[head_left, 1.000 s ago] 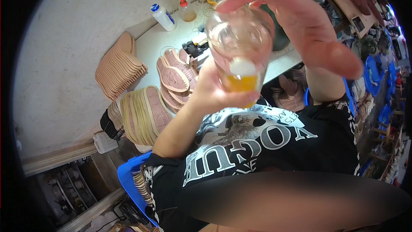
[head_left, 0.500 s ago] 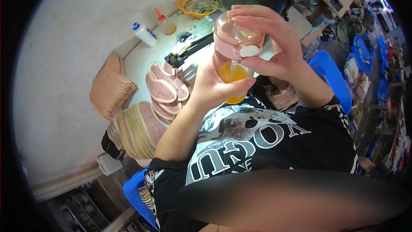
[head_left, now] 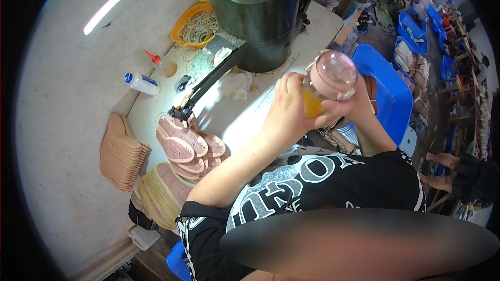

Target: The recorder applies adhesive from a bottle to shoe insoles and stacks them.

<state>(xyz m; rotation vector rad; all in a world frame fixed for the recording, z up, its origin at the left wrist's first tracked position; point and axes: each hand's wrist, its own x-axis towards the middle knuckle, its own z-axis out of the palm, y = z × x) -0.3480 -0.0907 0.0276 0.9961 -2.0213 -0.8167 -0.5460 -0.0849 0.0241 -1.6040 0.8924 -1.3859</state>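
Note:
I hold a drink bottle (head_left: pixel 335 75) with a clear, pink-banded lid and orange liquid in its lower part. It tilts in front of my chest, over the table's right side. My left hand (head_left: pixel 289 105) is closed round the bottle's body, thumb across its near side. My right hand (head_left: pixel 355 105) grips it from the right near the lid, its fingers partly hidden behind the bottle. Left of my forearm lie several pinkish shoe soles (head_left: pixel 179 145) in a loose pile. Beside them are banded bundles of soles (head_left: pixel 161 192) and a stack of tan sole pieces (head_left: pixel 122 151).
A dark green machine (head_left: pixel 255 15) with a long black arm stands on the white table (head_left: pixel 229 117). Behind it is a yellow basket (head_left: pixel 179 28) of cords. A white bottle (head_left: pixel 141 84) and a red-tipped bottle (head_left: pixel 165 65) stand left. Blue bins (head_left: pixel 388 93) are at right.
The drink bottle has come down and to the right, away from its raised position. My right hand has moved from the lid's top to the bottle's side. The view takes in more of the table.

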